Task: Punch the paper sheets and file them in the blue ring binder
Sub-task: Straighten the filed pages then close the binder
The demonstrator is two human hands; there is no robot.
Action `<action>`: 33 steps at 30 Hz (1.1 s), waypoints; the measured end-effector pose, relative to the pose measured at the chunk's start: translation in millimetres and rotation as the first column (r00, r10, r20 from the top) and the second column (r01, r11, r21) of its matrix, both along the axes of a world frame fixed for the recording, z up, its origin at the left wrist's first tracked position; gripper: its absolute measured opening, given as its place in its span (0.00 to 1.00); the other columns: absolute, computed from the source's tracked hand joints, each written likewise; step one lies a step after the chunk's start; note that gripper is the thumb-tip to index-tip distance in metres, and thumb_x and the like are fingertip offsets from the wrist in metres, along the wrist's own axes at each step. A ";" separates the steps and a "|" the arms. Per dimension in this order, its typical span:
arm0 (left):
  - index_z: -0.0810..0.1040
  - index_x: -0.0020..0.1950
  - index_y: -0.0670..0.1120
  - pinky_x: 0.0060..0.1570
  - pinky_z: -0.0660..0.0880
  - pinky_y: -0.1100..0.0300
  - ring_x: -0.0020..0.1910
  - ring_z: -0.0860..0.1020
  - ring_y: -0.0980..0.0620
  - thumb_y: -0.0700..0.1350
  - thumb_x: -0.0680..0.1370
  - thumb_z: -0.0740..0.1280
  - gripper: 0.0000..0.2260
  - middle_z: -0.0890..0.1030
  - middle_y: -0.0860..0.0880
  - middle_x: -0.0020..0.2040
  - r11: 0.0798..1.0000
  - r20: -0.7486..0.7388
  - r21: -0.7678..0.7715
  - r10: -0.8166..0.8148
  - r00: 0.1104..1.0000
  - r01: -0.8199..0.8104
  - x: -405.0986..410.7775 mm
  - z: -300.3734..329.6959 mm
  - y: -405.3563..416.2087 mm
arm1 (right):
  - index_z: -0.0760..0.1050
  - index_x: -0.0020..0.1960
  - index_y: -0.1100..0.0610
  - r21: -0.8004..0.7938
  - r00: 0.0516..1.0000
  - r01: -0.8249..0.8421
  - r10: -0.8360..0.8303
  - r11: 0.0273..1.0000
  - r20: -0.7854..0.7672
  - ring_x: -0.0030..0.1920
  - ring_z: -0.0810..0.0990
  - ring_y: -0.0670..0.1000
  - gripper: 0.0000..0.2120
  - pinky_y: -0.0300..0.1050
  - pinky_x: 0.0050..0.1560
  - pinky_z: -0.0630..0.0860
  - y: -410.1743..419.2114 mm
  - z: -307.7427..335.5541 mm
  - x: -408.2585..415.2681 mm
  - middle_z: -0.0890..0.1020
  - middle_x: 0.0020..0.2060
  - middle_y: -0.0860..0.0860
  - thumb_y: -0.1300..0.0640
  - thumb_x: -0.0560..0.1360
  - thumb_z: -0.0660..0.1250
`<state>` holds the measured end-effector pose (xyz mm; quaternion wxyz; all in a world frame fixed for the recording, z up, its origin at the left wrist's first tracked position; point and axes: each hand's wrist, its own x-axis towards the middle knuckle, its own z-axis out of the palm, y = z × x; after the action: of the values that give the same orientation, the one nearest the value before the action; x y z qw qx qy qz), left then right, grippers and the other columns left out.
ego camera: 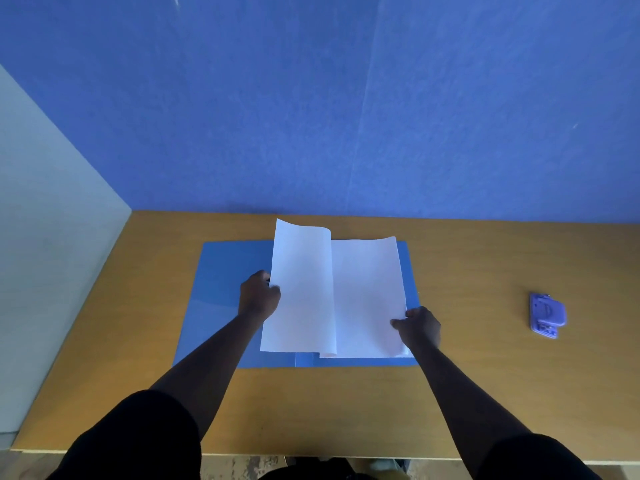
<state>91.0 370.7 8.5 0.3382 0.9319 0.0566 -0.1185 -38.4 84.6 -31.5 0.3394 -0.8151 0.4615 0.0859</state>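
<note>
Left hand [259,297] pinches sheet [299,289] edge, right hand [417,327] grips stack [367,296] corner, steadying paper over open binder [221,292]; punch [547,315] sits right of binder.

We note the ring binder [221,306] lying open and flat at the middle of the tabletop [485,393]. The paper sheets [367,299] lie on its right half, with one sheet [298,289] lifted and curling over toward the left. Left hand [259,295] sits at the lifted sheet's left edge, right hand [419,326] at the stack's right edge. The hole punch [547,315] rests well apart, to the right.
</note>
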 end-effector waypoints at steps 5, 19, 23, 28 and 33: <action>0.78 0.47 0.39 0.36 0.66 0.61 0.39 0.74 0.48 0.38 0.73 0.64 0.06 0.79 0.46 0.40 1.000 -0.002 -0.017 0.003 1.000 -0.003 -0.5 0.8 -3.4 | 0.78 0.44 0.63 0.014 0.997 0.004 -0.005 1.000 0.074 0.35 0.72 0.50 0.10 0.39 0.31 0.65 0.8 15.7 0.1 0.78 0.33 0.53 0.57 0.69 0.73; 0.62 0.75 0.56 0.26 0.67 0.70 0.26 0.72 0.54 0.35 0.73 0.65 0.33 0.71 0.49 0.28 0.975 0.105 -0.142 -0.154 0.982 0.168 -15.8 13.7 -7.8 | 0.76 0.59 0.52 -0.376 0.985 -0.156 0.172 0.913 0.008 0.51 0.80 0.56 0.15 0.50 0.51 0.71 28.6 39.9 1.9 0.82 0.53 0.52 0.57 0.74 0.61; 0.81 0.61 0.51 0.31 0.67 0.75 0.29 0.72 0.56 0.35 0.73 0.65 0.19 0.76 0.51 0.34 0.964 0.080 -0.120 -0.230 0.970 0.238 -16.2 15.2 -14.8 | 0.79 0.53 0.53 -0.651 0.945 -0.269 0.324 0.710 -0.038 0.41 0.81 0.57 0.11 0.49 0.45 0.69 55.6 48.3 8.7 0.83 0.46 0.53 0.56 0.72 0.64; 0.84 0.43 0.41 0.49 0.78 0.56 0.42 0.81 0.49 0.48 0.78 0.67 0.12 0.84 0.46 0.41 0.954 -0.018 -0.200 -0.230 0.973 0.222 -17.5 17.2 -32.2 | 0.78 0.40 0.55 -0.734 0.812 -0.405 0.583 0.546 -0.014 0.21 0.74 0.53 0.02 0.41 0.32 0.63 95.1 58.8 14.2 0.77 0.26 0.49 0.60 0.68 0.69; 0.84 0.36 0.43 0.46 0.82 0.50 0.39 0.83 0.46 0.61 0.76 0.66 0.22 0.84 0.44 0.38 0.962 -0.183 -0.269 -0.104 0.978 0.052 -16.0 25.4 -53.1 | 0.78 0.38 0.55 -0.792 0.647 -0.468 0.762 0.393 -0.005 0.20 0.71 0.52 0.03 0.41 0.32 0.61 124.9 65.3 19.7 0.75 0.25 0.49 0.62 0.65 0.71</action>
<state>75.0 317.5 33.9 0.4463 0.8642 0.0364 -0.2292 -18.7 209.4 33.8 0.0013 -0.9899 0.0400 -0.1363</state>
